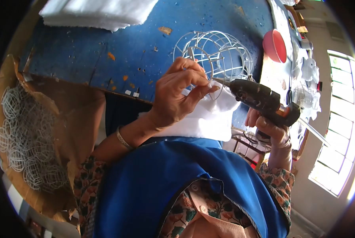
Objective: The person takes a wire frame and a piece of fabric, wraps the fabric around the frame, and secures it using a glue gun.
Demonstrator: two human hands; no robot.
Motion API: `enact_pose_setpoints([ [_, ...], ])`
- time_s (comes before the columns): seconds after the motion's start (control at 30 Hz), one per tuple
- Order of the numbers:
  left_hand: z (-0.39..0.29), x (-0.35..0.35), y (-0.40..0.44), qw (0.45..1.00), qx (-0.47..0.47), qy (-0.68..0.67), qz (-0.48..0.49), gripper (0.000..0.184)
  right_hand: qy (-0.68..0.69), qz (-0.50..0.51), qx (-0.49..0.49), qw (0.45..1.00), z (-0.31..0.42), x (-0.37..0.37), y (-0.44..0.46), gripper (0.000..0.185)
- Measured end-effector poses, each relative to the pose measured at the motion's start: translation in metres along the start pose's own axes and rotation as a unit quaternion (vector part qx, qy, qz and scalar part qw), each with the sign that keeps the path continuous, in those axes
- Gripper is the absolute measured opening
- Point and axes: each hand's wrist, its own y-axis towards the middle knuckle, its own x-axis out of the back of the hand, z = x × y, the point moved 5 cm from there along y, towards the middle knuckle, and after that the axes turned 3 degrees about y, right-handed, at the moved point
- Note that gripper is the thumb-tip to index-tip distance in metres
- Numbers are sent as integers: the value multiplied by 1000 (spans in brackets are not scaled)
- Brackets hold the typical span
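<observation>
A round white wire frame (235, 49) stands on the blue table in front of me. My left hand (179, 89) pinches a piece of white batting (209, 119) at the frame's lower wire ring; the fingertips hide the exact contact. The batting hangs down from there over the table edge and my lap. My right hand (271, 129) is wrapped round the handle of a black glue gun (254, 94). Its nozzle points left, close by my left fingertips at the ring. A pale glue stick (314, 132) sticks out from the gun's back end.
The blue table (137, 51) has chipped paint, with a stack of white batting sheets (98, 14) on its far left. A pink bowl (274, 45) stands at the right. Many wire frames (28, 139) fill a large brown-lined container at my left. A window (336, 123) is on the right.
</observation>
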Motion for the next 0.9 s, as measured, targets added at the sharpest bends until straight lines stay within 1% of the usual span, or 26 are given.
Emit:
enact_pose_setpoints([
  [0.13, 1, 0, 0, 1000, 0, 6, 1, 17, -9, 0, -5, 1000, -2, 1, 0, 11],
  [0.23, 1, 1, 0, 1000, 0, 7, 2, 17, -28, -23, -12, 999, -8, 6, -3, 56],
  [0.53, 0, 0, 0, 1000, 4, 0, 1, 18, -46, -17, -21, 999, -7, 6, -3, 49],
  [0.63, 2, 0, -1, 1000, 16, -19, 6, 18, -39, -38, -6, 999, -7, 7, -3, 49],
  [0.7, 7, 0, -2, 998, 33, -51, 9, 18, -4, -20, 71, 997, -3, 8, -3, 48],
  [0.77, 14, -1, -4, 993, 59, -101, 9, 17, 31, -3, 148, 988, -3, 15, -5, 47],
  [0.8, 15, 0, -3, 993, 62, -104, 13, 17, 48, 5, 187, 981, -4, 21, -7, 46],
  [0.87, 18, 0, -2, 991, 68, -112, 21, 18, 43, -67, 199, 977, -17, 53, -14, 46],
  [0.9, 18, 0, -1, 991, 69, -112, 8, 17, 39, -103, 204, 973, -23, 69, -17, 46],
])
